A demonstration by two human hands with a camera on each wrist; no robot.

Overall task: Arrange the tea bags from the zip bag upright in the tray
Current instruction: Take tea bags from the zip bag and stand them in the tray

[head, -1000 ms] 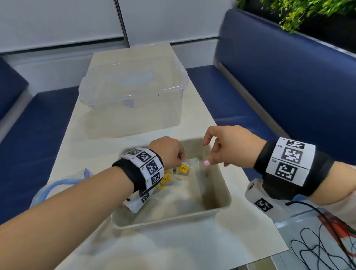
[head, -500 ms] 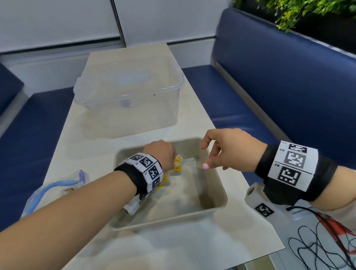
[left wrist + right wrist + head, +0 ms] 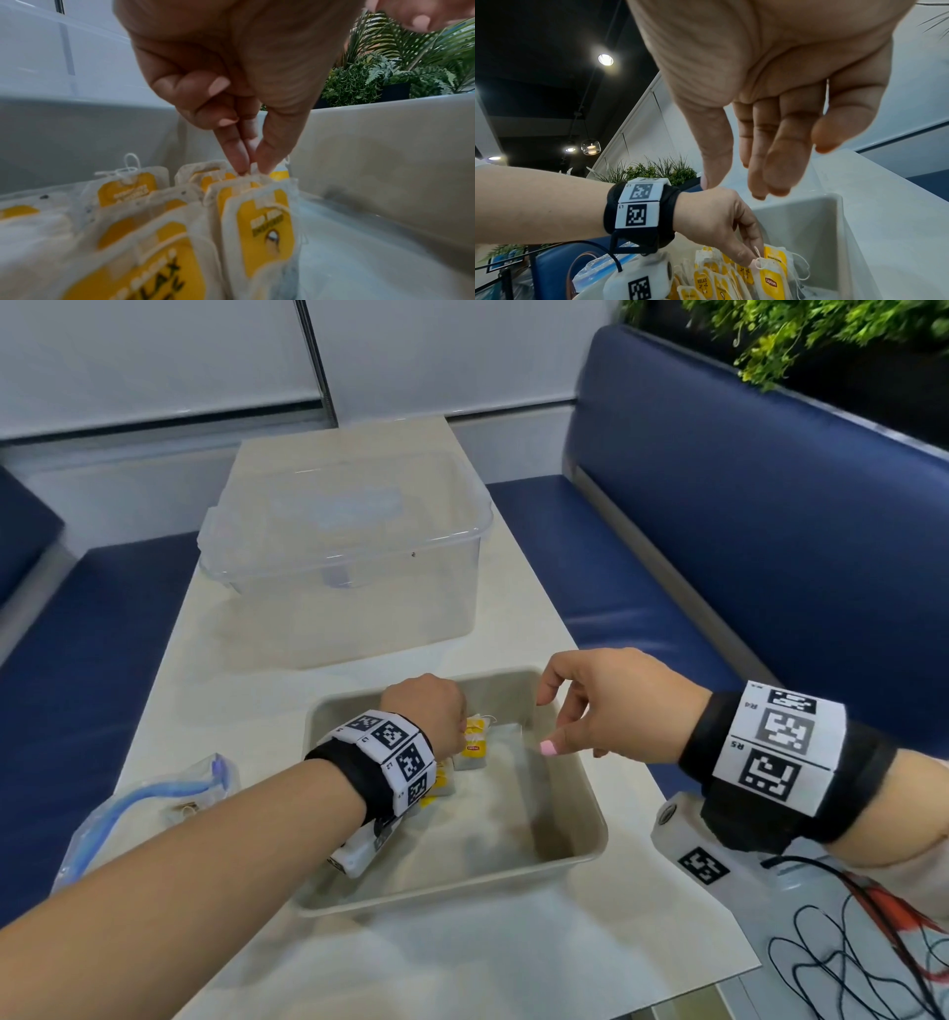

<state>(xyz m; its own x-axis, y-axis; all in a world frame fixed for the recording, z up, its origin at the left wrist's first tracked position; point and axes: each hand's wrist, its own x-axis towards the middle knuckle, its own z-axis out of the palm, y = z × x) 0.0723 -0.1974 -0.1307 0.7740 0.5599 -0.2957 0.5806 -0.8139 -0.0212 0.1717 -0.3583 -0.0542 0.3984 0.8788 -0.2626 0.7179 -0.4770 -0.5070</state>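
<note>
Left of the tray (image 3: 575,857) lies the zip bag (image 3: 149,806). Inside the tray, the left hand (image 3: 426,711) pinches the top of a standing tea bag (image 3: 475,748) in the row; the right hand (image 3: 611,701) hovers above, relaxed, empty. Releasing carelessly could topple the unsupported row.

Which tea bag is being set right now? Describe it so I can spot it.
Find the beige tray on the table. Inside, a row of yellow-tagged tea bags stands by its left side. It is the end tea bag, the only one the left hand pinches at its top.
</note>
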